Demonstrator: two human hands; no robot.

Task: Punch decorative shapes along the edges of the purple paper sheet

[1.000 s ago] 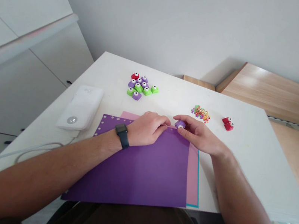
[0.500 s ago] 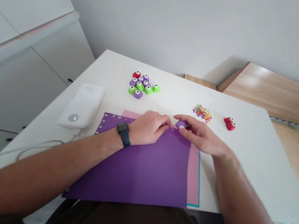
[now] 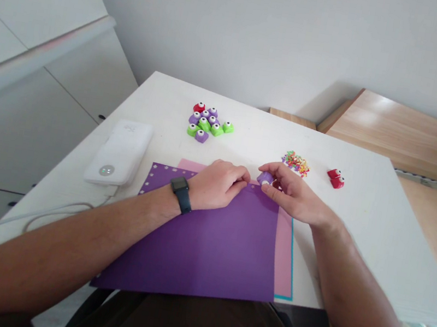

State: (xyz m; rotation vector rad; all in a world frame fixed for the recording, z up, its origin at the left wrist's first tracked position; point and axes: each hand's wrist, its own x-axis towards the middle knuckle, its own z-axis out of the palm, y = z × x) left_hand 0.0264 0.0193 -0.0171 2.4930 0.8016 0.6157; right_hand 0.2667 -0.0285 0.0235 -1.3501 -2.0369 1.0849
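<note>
Right hand (image 3: 290, 194) has a purple punch (image 3: 265, 178) pinched between thumb and fingers, right at the far edge of the purple sheet (image 3: 205, 250). Left hand (image 3: 217, 185) has thumb and fingers together at that same edge; can't really tell if paper's caught between them. Pink sheet (image 3: 282, 256) pokes out underneath. Past that: confetti pile (image 3: 296, 163), two red punches (image 3: 337, 183) off right, then a mixed punch cluster (image 3: 204, 125) farther back.

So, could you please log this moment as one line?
left hand: curled on purple sheet, far edge; right hand: holding purple punch, same edge; pink sheet: beneath purple sheet; confetti: beyond right hand
</note>
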